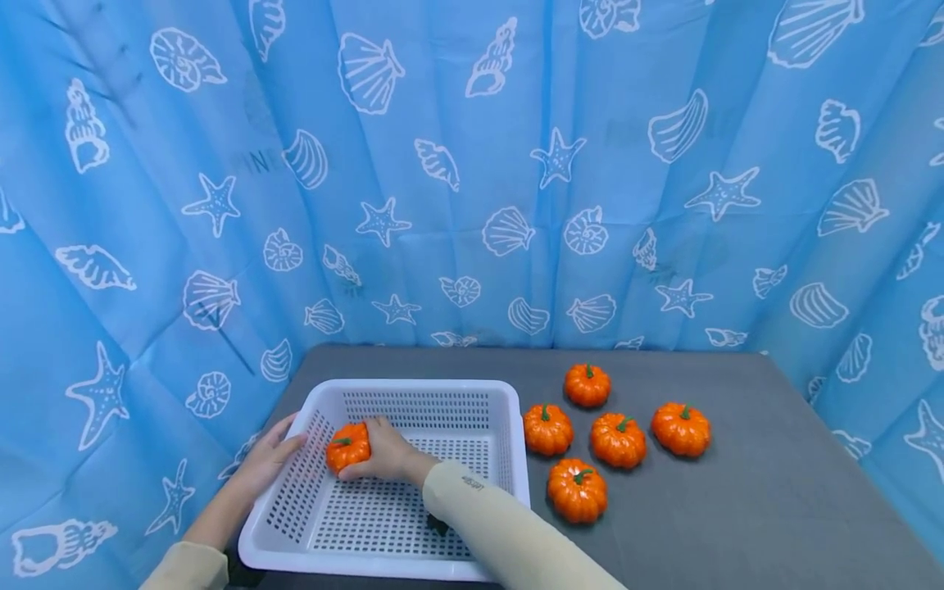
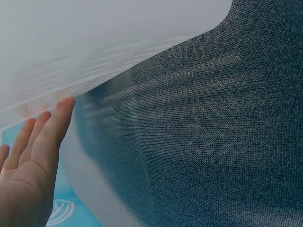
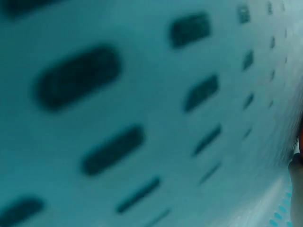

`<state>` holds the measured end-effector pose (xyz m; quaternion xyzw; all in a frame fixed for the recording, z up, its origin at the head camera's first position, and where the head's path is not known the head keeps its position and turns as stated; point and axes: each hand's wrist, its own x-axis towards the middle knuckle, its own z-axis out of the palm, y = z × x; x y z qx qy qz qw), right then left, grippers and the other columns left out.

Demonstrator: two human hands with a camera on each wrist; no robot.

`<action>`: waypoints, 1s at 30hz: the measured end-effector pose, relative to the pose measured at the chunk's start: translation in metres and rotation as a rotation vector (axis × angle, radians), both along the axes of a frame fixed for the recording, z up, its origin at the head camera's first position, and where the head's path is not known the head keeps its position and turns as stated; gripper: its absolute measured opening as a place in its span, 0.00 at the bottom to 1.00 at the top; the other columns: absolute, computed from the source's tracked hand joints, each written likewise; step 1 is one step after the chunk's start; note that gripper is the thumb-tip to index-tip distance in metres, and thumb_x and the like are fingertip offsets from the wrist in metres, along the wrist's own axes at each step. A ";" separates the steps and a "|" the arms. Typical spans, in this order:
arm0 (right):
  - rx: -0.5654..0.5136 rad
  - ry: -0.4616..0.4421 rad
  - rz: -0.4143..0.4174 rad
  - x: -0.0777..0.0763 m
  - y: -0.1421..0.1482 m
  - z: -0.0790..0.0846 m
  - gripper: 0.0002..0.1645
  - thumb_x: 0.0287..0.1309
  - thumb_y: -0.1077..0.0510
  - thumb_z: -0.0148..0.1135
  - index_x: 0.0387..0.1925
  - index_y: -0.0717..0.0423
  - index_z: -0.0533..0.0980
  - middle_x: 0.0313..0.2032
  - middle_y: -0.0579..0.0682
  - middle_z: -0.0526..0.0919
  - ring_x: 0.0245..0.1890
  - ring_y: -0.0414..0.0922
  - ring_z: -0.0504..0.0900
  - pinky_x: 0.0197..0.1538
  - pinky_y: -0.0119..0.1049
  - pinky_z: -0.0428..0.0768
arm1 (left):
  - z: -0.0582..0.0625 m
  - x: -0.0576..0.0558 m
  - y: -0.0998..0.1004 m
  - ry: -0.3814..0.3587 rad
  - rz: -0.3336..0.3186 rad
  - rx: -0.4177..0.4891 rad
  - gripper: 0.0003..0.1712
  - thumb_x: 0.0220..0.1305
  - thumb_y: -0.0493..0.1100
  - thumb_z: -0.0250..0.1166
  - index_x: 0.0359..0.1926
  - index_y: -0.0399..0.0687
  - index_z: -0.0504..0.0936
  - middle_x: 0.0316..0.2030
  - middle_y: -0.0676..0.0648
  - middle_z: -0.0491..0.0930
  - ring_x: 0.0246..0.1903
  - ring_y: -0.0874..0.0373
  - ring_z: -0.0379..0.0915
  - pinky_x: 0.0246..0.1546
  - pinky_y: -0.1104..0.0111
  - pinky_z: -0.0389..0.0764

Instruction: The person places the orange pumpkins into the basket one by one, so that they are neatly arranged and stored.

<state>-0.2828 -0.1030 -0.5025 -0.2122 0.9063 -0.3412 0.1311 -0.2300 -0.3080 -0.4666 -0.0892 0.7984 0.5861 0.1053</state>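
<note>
My right hand reaches down inside a white slotted plastic basket and grips a small orange pumpkin with a green stem, near the basket's left wall. Only an edge of that pumpkin shows in the right wrist view, where the slotted basket floor fills most of the picture. My left hand is at the basket's left rim, thumb toward the inside. From the left wrist, the left hand shows straight fingers, the fingertips right at the basket's outer wall.
Several more orange pumpkins stand on the dark grey cloth-covered table right of the basket, the nearest pumpkin close to its right wall. A blue curtain with white shell prints hangs behind and along the sides.
</note>
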 end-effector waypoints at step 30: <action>-0.011 0.180 0.038 -0.003 0.054 0.130 0.58 0.54 0.29 0.58 0.73 0.55 0.47 0.72 0.54 0.54 0.70 0.49 0.60 0.68 0.46 0.65 | 0.004 -0.001 -0.001 -0.031 -0.023 -0.027 0.43 0.68 0.62 0.50 0.75 0.61 0.39 0.62 0.27 0.63 0.40 0.45 0.82 0.34 0.49 0.84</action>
